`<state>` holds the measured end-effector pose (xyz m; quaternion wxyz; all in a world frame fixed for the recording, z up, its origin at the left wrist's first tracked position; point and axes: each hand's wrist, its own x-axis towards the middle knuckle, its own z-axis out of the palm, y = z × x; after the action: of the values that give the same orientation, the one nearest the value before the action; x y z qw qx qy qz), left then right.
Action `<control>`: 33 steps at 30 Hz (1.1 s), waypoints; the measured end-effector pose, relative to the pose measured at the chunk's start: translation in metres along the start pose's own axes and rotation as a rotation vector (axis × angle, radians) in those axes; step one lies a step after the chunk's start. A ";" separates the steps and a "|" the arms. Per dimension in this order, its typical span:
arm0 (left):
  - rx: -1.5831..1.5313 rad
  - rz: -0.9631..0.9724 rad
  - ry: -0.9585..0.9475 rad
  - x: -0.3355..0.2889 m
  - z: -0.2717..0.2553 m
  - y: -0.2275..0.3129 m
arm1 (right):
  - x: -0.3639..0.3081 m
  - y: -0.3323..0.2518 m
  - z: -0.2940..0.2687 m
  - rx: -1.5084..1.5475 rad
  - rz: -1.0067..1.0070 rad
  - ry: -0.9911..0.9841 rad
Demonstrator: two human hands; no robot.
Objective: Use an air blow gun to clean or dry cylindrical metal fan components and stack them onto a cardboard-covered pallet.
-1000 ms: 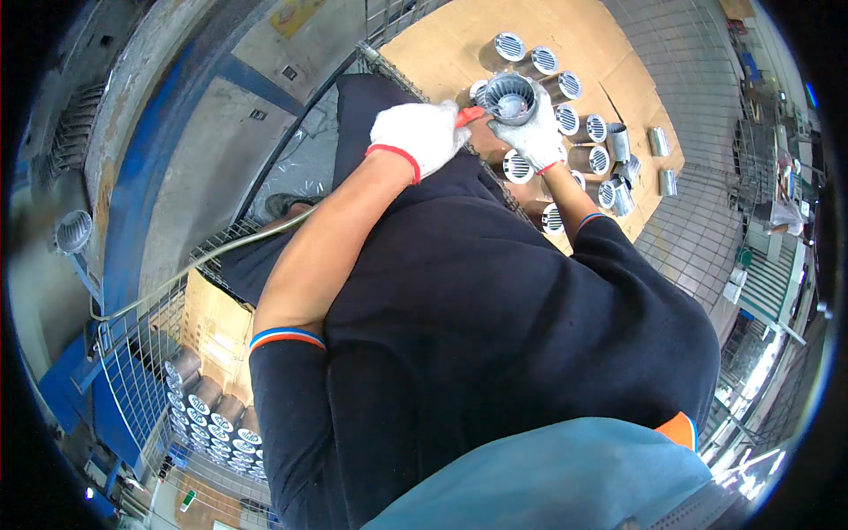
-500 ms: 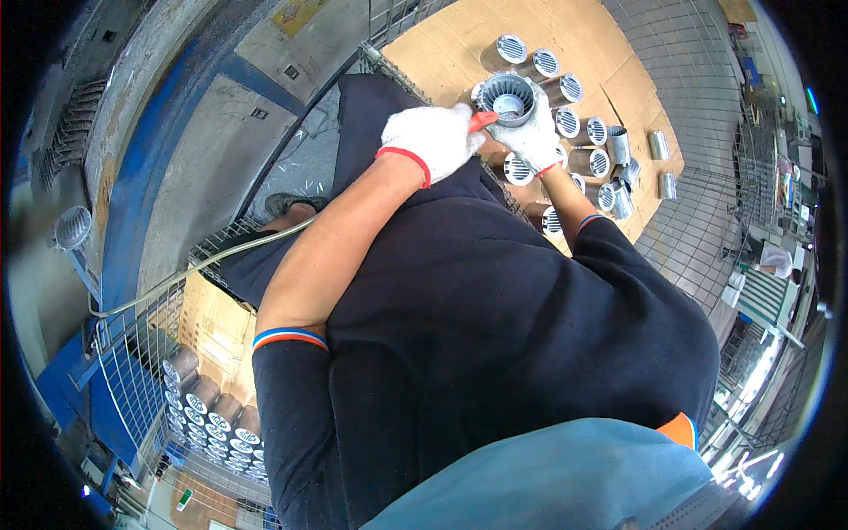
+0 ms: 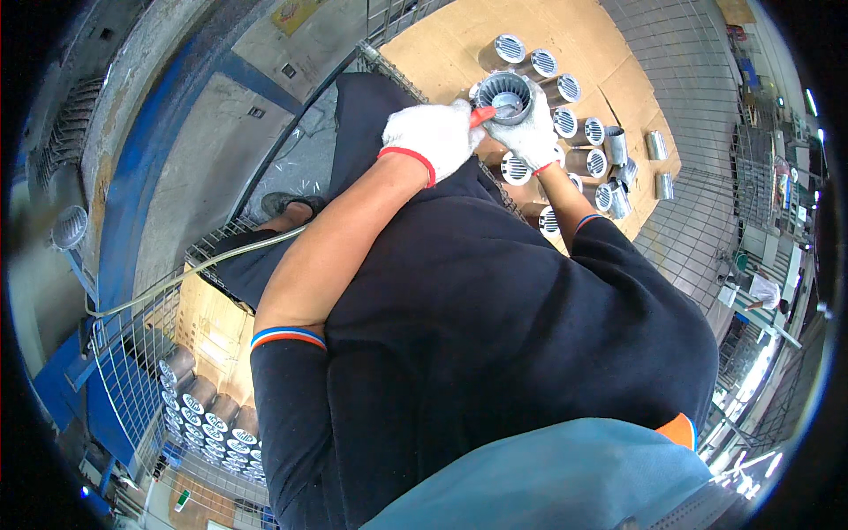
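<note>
My right hand (image 3: 533, 134), in a white knit glove, is closed around a grey metal cylinder (image 3: 505, 86). The cylinder's open end faces up, showing fins around its inner wall. My left hand (image 3: 428, 141), also gloved, is closed on a small tool with a red-orange handle (image 3: 481, 116). That red part meets the near-left rim of the cylinder; its working end cannot be made out. Beyond my right hand, several similar cylinders (image 3: 564, 89) with slotted end faces lie on brown cardboard (image 3: 459, 40).
Wire mesh (image 3: 685, 97) borders the cardboard on the right. At lower left, a wire basket (image 3: 119, 380) holds stacked cylinders (image 3: 216, 411). A pale hose (image 3: 190, 272) runs past my left arm. Blue and grey machinery (image 3: 190, 168) stands on the left. A distant person (image 3: 765, 290) is at far right.
Both hands stay at the cylinder with almost the same grip. The whole view has shifted slightly, and the distant person at right has changed posture.
</note>
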<state>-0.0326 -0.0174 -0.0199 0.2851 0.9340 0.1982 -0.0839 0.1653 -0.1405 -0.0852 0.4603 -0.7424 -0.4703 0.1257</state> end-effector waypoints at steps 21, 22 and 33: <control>-0.108 -0.100 -0.013 -0.013 -0.016 0.008 | -0.001 0.020 -0.003 -0.126 0.026 -0.004; -0.110 -0.108 0.000 -0.013 -0.015 0.007 | -0.002 0.020 -0.003 -0.139 0.016 0.008; -0.128 -0.130 0.011 -0.006 0.000 -0.002 | 0.004 0.003 -0.008 -0.158 0.068 -0.105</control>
<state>-0.0387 -0.0175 -0.0194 0.3370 0.8995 0.2650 -0.0844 0.1746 -0.1420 -0.0822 0.3706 -0.7842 -0.4768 0.1426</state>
